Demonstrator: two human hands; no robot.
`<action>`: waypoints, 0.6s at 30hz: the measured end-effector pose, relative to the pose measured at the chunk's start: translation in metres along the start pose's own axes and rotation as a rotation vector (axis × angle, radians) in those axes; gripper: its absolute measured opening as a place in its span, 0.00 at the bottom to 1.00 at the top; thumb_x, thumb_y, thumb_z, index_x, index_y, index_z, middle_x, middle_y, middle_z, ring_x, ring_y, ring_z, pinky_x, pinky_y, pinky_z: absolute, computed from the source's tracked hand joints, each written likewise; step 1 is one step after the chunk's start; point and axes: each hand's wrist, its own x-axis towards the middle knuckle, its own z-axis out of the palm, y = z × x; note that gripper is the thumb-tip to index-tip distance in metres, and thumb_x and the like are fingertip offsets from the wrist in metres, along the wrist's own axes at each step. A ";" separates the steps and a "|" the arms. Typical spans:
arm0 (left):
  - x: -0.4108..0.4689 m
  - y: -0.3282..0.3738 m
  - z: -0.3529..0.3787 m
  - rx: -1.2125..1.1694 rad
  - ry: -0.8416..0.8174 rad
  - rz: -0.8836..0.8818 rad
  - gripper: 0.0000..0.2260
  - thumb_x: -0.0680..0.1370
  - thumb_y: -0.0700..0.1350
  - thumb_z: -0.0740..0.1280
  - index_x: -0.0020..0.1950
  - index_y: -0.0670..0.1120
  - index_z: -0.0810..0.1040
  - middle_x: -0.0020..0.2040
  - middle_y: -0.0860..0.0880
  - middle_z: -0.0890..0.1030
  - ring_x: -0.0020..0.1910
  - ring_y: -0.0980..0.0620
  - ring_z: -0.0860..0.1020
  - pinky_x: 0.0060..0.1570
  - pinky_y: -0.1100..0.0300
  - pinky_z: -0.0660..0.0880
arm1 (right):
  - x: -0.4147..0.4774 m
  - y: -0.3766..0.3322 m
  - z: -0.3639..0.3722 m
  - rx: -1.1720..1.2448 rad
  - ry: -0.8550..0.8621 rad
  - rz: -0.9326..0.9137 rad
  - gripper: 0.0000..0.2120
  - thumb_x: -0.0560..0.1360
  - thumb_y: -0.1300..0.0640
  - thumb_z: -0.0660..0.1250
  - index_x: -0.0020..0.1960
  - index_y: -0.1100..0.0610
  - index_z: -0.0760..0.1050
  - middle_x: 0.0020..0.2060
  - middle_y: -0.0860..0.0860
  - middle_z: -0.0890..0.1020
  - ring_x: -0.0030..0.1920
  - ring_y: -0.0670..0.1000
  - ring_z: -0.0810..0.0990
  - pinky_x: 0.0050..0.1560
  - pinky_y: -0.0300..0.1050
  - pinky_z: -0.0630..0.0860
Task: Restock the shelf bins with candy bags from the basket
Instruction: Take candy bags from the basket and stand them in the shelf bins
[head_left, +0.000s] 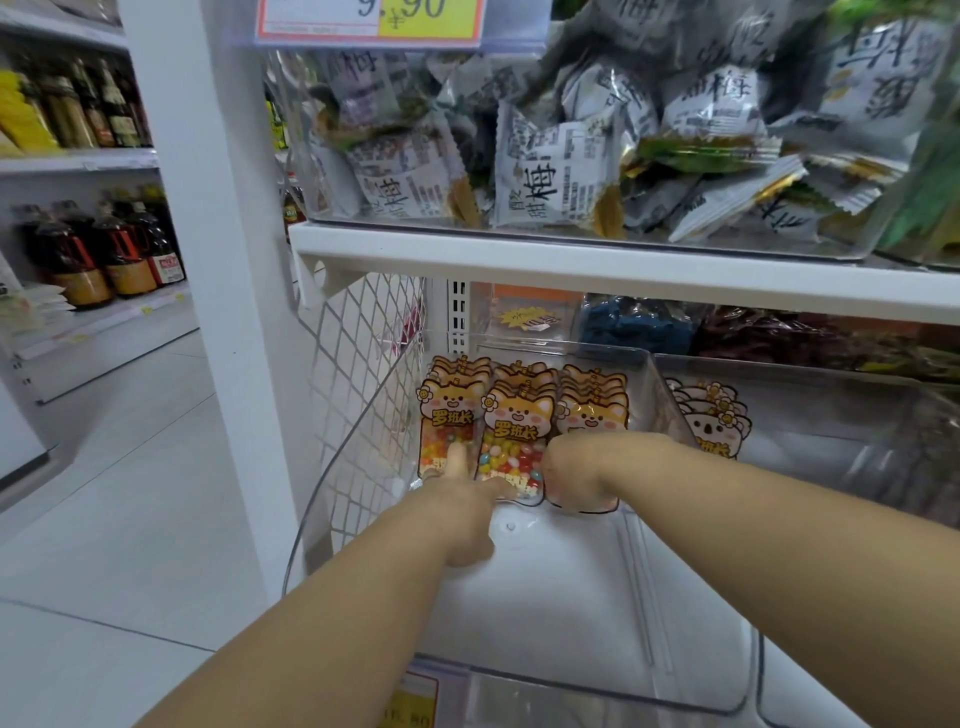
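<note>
Lower shelf, left end. Three rows of candy bags are standing upright at the far end of a clear bin (524, 603): left row (450, 410), middle row (515, 417), right row (593, 410), each touching the next. The near part of the bin floor is lying bare.

The left hand (464, 506) is reaching in from the near side. Its thumb is lying straight up against the front bag of the left row, and one straight finger is pressing across the foot of the middle row's front bag. The hand is spread, not pinching.

The right hand (575, 470) is covering the lower half of the right row's front bag. Its fingers are hidden, so the grip cannot be told.

Just right, a neighbouring bin (810, 415) is holding white bags (712, 425). Above, the upper shelf (571, 260) is carrying grey sachets (545, 176).
</note>
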 end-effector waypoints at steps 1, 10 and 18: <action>0.001 -0.001 0.000 -0.005 -0.011 -0.006 0.31 0.78 0.45 0.67 0.76 0.66 0.60 0.70 0.48 0.51 0.73 0.38 0.62 0.70 0.46 0.69 | 0.001 0.001 0.000 -0.032 -0.027 0.006 0.04 0.77 0.60 0.63 0.45 0.60 0.73 0.37 0.53 0.73 0.39 0.53 0.73 0.50 0.50 0.78; 0.006 -0.007 -0.001 -0.021 -0.026 -0.039 0.30 0.79 0.52 0.68 0.77 0.68 0.58 0.75 0.48 0.46 0.80 0.38 0.44 0.76 0.41 0.59 | -0.005 -0.003 -0.002 -0.082 -0.077 -0.013 0.17 0.78 0.63 0.61 0.67 0.61 0.72 0.51 0.54 0.75 0.50 0.55 0.74 0.53 0.47 0.74; 0.007 -0.007 -0.002 -0.109 0.103 -0.002 0.19 0.78 0.47 0.69 0.67 0.59 0.69 0.67 0.45 0.56 0.71 0.37 0.62 0.70 0.45 0.67 | 0.001 0.001 -0.002 -0.069 0.113 0.052 0.04 0.76 0.60 0.63 0.46 0.60 0.75 0.39 0.52 0.75 0.43 0.56 0.76 0.43 0.47 0.75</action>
